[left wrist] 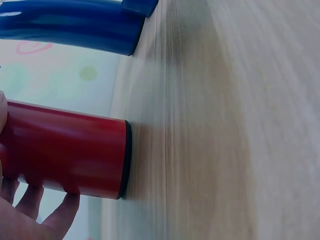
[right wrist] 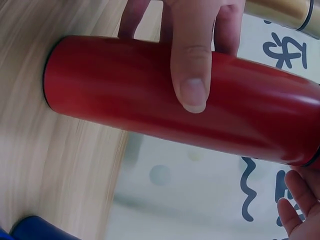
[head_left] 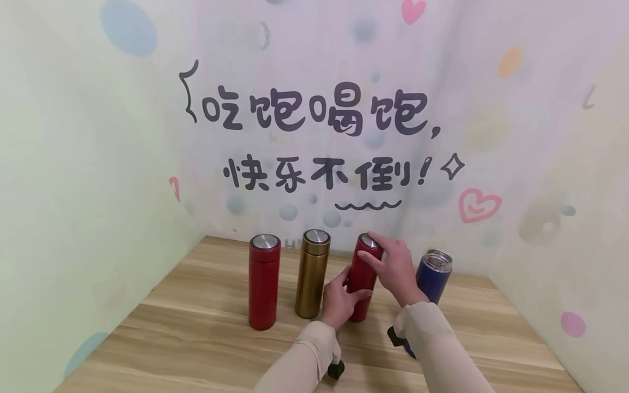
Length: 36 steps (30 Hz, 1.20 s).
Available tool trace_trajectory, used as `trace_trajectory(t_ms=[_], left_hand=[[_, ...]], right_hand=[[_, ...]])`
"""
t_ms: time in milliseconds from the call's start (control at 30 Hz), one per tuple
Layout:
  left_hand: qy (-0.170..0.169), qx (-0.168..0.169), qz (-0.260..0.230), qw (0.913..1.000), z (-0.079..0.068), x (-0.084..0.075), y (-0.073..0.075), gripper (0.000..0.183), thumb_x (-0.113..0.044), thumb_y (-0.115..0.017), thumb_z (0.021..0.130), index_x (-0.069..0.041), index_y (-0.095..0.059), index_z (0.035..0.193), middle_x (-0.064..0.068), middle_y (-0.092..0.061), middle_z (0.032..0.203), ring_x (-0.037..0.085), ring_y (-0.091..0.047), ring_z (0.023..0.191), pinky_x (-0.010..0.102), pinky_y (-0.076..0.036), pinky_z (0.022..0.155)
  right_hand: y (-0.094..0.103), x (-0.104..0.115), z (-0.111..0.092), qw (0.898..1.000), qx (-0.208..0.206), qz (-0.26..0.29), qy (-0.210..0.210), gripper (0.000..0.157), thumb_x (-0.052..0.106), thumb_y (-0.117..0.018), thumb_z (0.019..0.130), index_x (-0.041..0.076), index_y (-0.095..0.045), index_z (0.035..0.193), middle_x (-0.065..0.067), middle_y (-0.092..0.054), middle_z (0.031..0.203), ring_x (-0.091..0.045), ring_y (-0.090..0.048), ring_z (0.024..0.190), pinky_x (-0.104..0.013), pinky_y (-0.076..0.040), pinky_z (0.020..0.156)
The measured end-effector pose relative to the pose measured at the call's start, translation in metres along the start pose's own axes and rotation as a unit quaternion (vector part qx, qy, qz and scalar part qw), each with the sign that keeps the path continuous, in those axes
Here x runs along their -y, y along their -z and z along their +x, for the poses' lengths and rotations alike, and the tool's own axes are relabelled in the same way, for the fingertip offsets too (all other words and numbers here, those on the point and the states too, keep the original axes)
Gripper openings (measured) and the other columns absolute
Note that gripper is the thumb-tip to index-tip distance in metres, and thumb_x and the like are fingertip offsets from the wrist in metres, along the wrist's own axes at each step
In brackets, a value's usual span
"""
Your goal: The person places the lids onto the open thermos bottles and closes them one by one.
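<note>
A red thermos flask [head_left: 363, 273] with a silver-topped lid stands on the wooden table between my hands. My left hand [head_left: 340, 302] grips its lower body, thumb across the near side, as the right wrist view shows. Up at the lid [head_left: 369, 240], my right hand [head_left: 397, 267] holds on with thumb and fingers around it. A blue thermos flask [head_left: 434, 273] stands just right of my right hand, its steel mouth uncovered. Beside its base lies a small blue piece [left wrist: 140, 6], probably its lid, mostly hidden by the right wrist in the head view.
Left of my hands stand a gold thermos flask [head_left: 313, 278] and another red thermos flask [head_left: 264, 289], both with lids on. Printed cloth walls [head_left: 314, 54] enclose the table [head_left: 196, 327] at the back and both sides.
</note>
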State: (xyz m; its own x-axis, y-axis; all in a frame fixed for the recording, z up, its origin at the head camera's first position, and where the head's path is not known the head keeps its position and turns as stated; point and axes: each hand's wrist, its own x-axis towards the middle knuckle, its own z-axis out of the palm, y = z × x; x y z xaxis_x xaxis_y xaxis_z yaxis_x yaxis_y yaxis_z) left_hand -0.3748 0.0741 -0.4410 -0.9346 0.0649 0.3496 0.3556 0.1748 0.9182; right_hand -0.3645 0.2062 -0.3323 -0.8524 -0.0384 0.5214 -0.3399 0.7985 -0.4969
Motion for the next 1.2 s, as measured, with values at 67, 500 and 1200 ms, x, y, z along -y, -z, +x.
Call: trace_trajectory(t_ms=[67, 500, 1200], left_hand=[[0.002, 0.002, -0.001, 1.0, 0.0, 0.002, 0.0, 0.071, -0.036, -0.078, 0.081, -0.018, -0.049, 0.144, 0.005, -0.059, 0.134, 0.023, -0.057, 0.12, 0.044, -0.048, 0.096], [0.01, 0.0, 0.009, 0.9999, -0.001, 0.003, -0.001, 0.073, -0.037, -0.078, 0.081, -0.019, -0.048, 0.145, 0.004, -0.059, 0.133, 0.023, -0.057, 0.119, 0.044, -0.049, 0.095], [-0.013, -0.014, 0.006, 0.9998, 0.0, 0.002, -0.001, 0.069, -0.034, -0.081, 0.08, -0.015, -0.053, 0.141, 0.005, -0.063, 0.127, 0.019, -0.061, 0.111, 0.04, -0.052, 0.092]], right_hand=[[-0.001, 0.001, -0.001, 1.0, -0.005, -0.009, 0.006, 0.059, 0.044, -0.072, 0.086, 0.021, -0.056, 0.139, -0.011, -0.064, 0.113, -0.026, -0.045, 0.096, -0.043, -0.05, 0.074], [-0.015, 0.007, -0.004, 0.996, -0.076, -0.055, 0.001, 0.058, 0.046, -0.074, 0.084, 0.019, -0.061, 0.133, -0.015, -0.064, 0.114, -0.029, -0.046, 0.1, -0.047, -0.053, 0.076], [0.004, -0.006, 0.001, 0.98, 0.112, 0.166, -0.007, 0.055, 0.028, -0.056, 0.099, 0.014, -0.036, 0.149, -0.016, -0.039, 0.146, -0.037, -0.036, 0.131, -0.062, -0.036, 0.102]])
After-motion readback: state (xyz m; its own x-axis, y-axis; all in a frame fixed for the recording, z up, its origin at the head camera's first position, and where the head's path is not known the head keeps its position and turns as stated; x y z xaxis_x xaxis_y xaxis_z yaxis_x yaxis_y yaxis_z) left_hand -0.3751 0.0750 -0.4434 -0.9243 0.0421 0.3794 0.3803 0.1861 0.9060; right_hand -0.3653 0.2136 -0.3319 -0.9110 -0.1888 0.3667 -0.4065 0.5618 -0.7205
